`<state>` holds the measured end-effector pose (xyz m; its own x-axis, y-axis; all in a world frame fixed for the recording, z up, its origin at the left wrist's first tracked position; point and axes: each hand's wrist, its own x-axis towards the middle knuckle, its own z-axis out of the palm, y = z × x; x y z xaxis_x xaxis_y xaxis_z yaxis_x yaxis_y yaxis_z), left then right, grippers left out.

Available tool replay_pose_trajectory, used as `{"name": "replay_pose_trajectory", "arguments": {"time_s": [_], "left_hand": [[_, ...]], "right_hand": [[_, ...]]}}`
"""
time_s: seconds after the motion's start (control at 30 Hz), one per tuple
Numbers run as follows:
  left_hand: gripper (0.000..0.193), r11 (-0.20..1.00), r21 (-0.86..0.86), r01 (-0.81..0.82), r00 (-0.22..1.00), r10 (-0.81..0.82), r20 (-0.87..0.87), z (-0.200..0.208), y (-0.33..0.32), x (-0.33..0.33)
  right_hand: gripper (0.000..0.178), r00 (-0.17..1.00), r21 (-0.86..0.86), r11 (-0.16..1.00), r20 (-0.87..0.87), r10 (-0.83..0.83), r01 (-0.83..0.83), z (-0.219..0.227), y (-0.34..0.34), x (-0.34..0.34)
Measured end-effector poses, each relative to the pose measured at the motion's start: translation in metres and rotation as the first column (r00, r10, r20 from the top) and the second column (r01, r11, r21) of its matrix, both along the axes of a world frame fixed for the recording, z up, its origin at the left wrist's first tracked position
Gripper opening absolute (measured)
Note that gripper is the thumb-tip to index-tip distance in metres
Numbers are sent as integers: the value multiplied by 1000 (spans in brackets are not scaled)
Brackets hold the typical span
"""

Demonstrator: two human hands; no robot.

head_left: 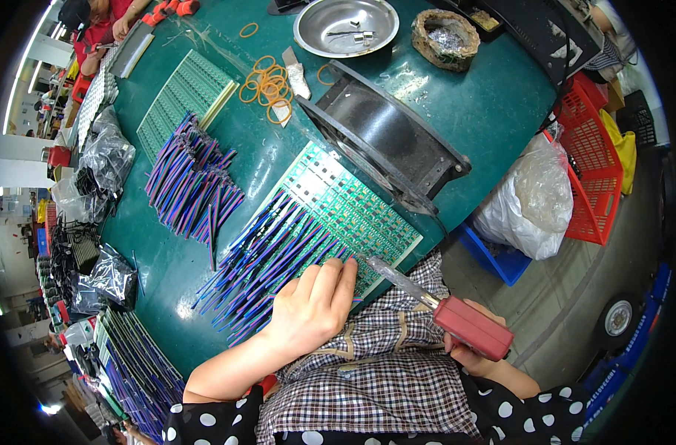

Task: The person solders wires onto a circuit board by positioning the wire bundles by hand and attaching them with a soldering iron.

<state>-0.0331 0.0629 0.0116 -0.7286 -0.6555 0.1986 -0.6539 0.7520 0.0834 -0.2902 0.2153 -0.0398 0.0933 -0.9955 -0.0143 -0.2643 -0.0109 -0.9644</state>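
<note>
Right hand grips the iron, aimed at ten o'clock, tip just beside left hand, whose hold on wires is unclear.

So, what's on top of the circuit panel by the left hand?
Blue and purple wires lie across part of the circuit panel; the left hand is over some. Whatever they cover there cannot be seen.

Before you: green-and-white circuit-board panel, flat, set aslant. Blue, pink and dark wires lie in rows across its left part, ends spilling past your panel's lower-left edge. Your soldering tool: boxy red handle, slim barrel, tilted, tip at panel's wired rows.
</note>
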Motion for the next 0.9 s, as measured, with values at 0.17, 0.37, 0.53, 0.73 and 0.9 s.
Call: {"name": "replay_pose_trajectory", "arguments": {"time_s": [0.17, 0.37, 0.53, 0.73, 0.9], "left_hand": [[39, 1000, 10, -9, 999, 9, 33, 1, 1, -1], [38, 1000, -2, -18, 999, 18, 43, 2, 2, -3], [39, 999, 23, -32, 999, 31, 34, 3, 2, -4], [28, 866, 454, -209, 941, 305, -150, 26, -8, -2], [9, 551, 822, -147, 740, 612, -278, 28, -23, 17]], "right_hand": [[75, 935, -317, 938, -355, 18, -139, 14, -28, 1], [68, 990, 87, 989, 57, -127, 122, 12, -2, 2], [65, 989, 46, 988, 24, -148, 146, 9, 0, 3], [54, 985, 123, 978, -14, -170, 171, 7, 4, 3], [51, 952, 219, 951, 167, -256, 218, 10, 5, 4]]}}
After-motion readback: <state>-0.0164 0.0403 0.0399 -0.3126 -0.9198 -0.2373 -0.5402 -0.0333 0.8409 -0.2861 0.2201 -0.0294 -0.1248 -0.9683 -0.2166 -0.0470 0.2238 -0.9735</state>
